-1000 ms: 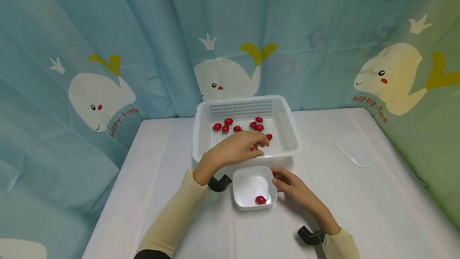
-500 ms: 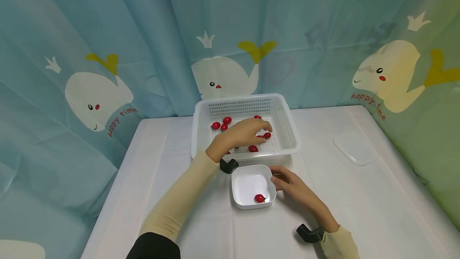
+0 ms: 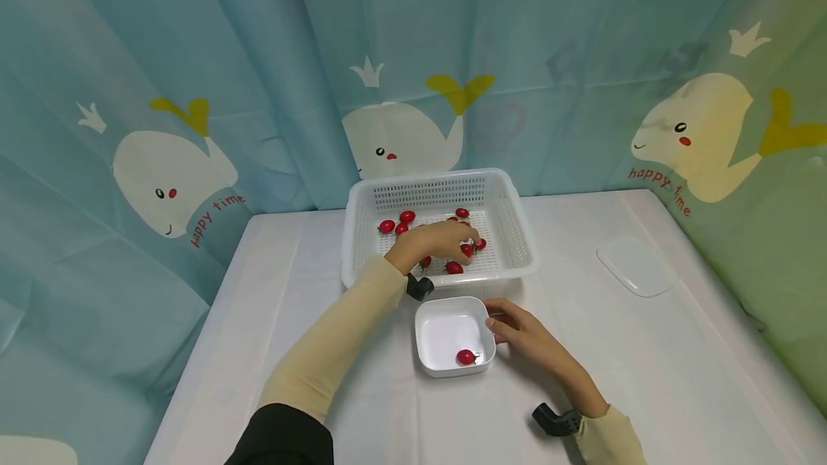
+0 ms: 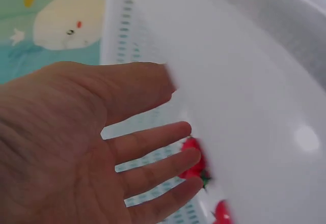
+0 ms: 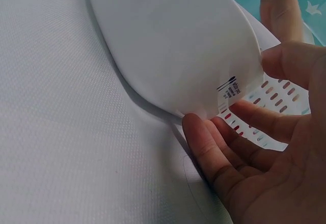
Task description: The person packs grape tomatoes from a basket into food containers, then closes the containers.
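Fingers [image 4: 160, 170] parted, the left hand [image 3: 439, 239] has a tomato [image 4: 190, 145] beside their tips while the right hand [image 3: 522, 334] grips a box [image 3: 446, 336].

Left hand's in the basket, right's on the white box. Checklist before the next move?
1. Left hand inside the white basket, among the red tomatoes: ok.
2. Grip of that hand firm on a fruit: cannot tell; a nearby tomato shows between its fingers in the left wrist view, but contact is unclear.
3. Right hand holding the white box: ok, it grips the box's right side.
4. Box upright with room inside: ok, only one boxed tomato, lying toward the near edge.
5. Clear lid out of the way: ok, flat on the table to the right, apart from the box.
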Motion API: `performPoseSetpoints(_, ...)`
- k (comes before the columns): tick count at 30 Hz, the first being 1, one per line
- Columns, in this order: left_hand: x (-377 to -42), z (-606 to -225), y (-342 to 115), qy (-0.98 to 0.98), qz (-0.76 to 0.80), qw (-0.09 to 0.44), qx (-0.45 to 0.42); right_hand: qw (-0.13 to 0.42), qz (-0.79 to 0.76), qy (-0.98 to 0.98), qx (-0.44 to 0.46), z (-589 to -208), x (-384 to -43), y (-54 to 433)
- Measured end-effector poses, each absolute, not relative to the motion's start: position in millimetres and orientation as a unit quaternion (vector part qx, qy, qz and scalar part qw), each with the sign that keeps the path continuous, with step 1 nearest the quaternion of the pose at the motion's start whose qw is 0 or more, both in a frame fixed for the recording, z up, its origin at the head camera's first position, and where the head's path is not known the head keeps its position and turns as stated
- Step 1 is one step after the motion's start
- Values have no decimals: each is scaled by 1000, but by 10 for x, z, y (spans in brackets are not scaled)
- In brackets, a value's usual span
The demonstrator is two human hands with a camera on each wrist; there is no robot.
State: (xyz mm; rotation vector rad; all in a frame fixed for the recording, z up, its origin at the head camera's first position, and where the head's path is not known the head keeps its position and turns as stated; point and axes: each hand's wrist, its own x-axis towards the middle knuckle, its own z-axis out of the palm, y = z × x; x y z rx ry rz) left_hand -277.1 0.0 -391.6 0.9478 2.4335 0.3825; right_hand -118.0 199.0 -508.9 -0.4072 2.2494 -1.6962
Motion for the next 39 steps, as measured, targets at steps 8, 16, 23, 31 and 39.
performPoseSetpoints(8, -2860, -3980, 6, 890, 123, 302, 320, 144, -592, 780, -142, -5100, -1181, 2009)
performPoseSetpoints(16, -2922, -3940, 81, 892, 77, 299, 329, 149, -598, 775, -144, -5113, -1174, 2009)
performPoseSetpoints(23, -2983, -3882, 152, 891, 79, 298, 332, 148, -594, 778, -144, -5114, -1168, 2000)
performPoseSetpoints(31, -3033, -3838, 238, 899, 81, 277, 330, 147, -593, 778, -143, -5109, -1167, 2003)
performPoseSetpoints(39, -3100, -3831, 319, 898, 54, 298, 318, 148, -596, 777, -140, -5120, -1193, 1987)
